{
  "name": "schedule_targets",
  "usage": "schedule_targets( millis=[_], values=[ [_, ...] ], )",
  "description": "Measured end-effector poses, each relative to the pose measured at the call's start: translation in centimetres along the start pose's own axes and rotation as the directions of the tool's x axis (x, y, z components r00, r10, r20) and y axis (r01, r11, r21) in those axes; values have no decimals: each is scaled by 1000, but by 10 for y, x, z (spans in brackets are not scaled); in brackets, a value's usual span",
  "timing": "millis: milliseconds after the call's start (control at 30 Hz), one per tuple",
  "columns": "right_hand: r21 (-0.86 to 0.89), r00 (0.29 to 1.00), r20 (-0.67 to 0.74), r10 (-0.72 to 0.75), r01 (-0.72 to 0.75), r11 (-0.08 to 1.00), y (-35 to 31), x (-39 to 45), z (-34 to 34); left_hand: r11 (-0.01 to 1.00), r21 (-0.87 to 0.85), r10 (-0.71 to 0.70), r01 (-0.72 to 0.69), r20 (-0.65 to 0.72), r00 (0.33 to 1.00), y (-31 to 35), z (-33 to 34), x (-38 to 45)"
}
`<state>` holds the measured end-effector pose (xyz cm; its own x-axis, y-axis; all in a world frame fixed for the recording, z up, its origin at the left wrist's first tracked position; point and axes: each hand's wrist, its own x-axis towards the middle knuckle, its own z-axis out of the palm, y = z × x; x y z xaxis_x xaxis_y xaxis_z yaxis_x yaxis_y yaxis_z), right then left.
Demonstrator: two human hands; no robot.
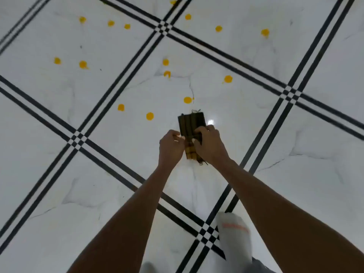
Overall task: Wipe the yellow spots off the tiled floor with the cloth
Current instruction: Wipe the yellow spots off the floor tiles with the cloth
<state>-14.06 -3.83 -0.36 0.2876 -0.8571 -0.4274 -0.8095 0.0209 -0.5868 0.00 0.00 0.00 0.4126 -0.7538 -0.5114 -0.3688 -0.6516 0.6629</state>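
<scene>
Many yellow spots [187, 100] are on the tiled floor [256, 154], and no wiped streak shows, so I judge the wiping has not begun. You hold the folded dark cloth [191, 123] in the air above the floor, just in front of the nearest spots. Your left hand [171, 146] pinches its left edge and the fingers of your right hand [208, 143] curl over it. All the spots remain to wipe.

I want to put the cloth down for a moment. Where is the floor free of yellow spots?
Free: the tiles near the white sock and under both forearms, below the cloth. Crowded: yellow spots lie just beyond the cloth and across the far tiles.
</scene>
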Motion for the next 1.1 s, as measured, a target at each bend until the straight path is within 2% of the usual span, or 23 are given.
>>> schedule_targets(
  millis=[100, 200, 367, 567, 667, 733, 833, 900, 967, 1000, 1100],
  values=[
    [-134, 983, -171, -62, 39, 990, 13, 13, 24, 1000, 20, -15, 19, -185, 983, -4, 25, 25],
    [-101, 976, -197, -88, 69, 992, 15, 15, 40, 996, -66, -80, 67, -222, 972, -2, 38, 41],
    [-25, 978, -207, -31, 26, 999, 15, 16, 51, 958, -258, -178, 129, -176, 968, 4, 44, 50],
    [45, 949, -315, 6, 8, 999, 13, 23, 42, 911, -407, -104, 67, -69, 992, 8, 28, 57],
    [230, 953, -299, 36, 35, 973, 11, 23, 23, 850, -519, -63, 90, 69, 996, 13, 22, 60],
    [374, 964, -245, 105, -6, 927, 9, 24, 4, 798, -588, -58, 134, 147, 987, 18, 21, 63],
    [609, 964, -149, 219, -85, 789, 4, 22, -30, 729, -665, -65, 163, 171, 983, 26, 12, 68],
    [666, 970, -131, 203, -66, 743, -2, 19, -57, 698, -697, -54, 167, 181, 982, 32, 3, 69],
    [571, 968, -209, 142, 2, 821, -11, 18, -81, 683, -706, -46, 186, 213, 976, 38, -4, 70],
    [470, 956, -281, 86, 60, 881, -17, 18, -92, 677, -709, -36, 195, 233, 972, 38, -7, 72],
    [60, 869, -465, -167, 219, 974, -42, 12, -107, 643, -732, 7, 225, 299, 954, 37, -15, 78]
  ],
)
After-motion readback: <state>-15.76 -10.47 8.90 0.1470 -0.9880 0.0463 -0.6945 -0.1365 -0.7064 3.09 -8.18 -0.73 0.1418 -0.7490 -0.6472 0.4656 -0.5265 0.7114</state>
